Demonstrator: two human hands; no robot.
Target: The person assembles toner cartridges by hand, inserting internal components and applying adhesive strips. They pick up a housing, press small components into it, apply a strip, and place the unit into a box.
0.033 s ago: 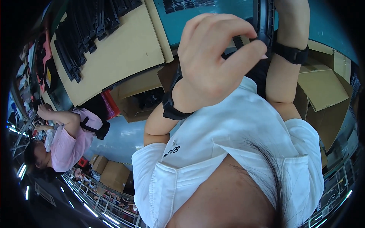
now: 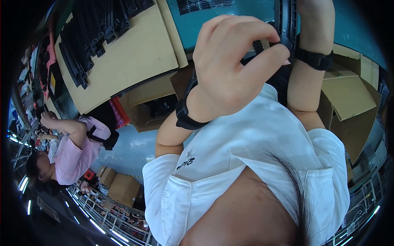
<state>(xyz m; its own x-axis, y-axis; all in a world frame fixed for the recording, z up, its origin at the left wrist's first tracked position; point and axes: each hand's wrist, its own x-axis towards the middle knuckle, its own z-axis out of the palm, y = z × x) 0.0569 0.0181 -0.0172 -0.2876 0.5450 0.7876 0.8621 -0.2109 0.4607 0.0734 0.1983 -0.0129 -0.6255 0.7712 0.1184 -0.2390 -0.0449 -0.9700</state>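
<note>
My left hand (image 2: 234, 61) is raised in front of my chest, wearing a black wrist band (image 2: 186, 110). Its thumb and index finger curl together at the near end of a long black plastic strip (image 2: 286, 24) with a ribbed edge. The fingertips are partly hidden there, but they seem to pinch the strip. To the right of the strip, my right hand (image 2: 315, 8) runs out of the top of the picture, so its fingers are not seen. A second black band (image 2: 316, 58) circles that wrist.
Several black plastic strips (image 2: 76, 61) lie on a cardboard sheet (image 2: 135, 57) at the left. Behind my hands is a teal work surface (image 2: 250, 8). Open cartons stand below the sheet (image 2: 143, 94) and at the right (image 2: 353, 94). A person in pink (image 2: 78, 156) works at far left.
My left hand and the black plastic strip have shifted very slightly to the right. Nothing else visibly differs.
</note>
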